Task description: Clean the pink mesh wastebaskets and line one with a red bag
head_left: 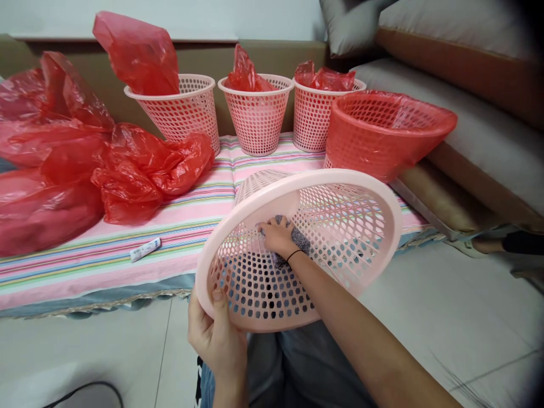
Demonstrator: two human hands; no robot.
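Observation:
A pink perforated plastic wastebasket (374, 272) is tipped over my lap, its wide mouth facing me. My left hand (216, 334) grips its rim at the lower left, thumb on the inner side. Deep inside the basket, my right hand (278, 235) presses a grey speckled cloth (301, 241) against the inner wall near the bottom. The cloth lies under my fingers and partly sticks out on both sides of the hand. A dark band circles my right wrist.
Several pink baskets (259, 122) holding red plastic bags stand along the back of the striped seat cover (182, 243). One basket (382, 136) is lined with a red bag. Loose red bags (55, 170) are heaped left, near a small white packet (145, 249). Grey cushions (459, 124) stack right.

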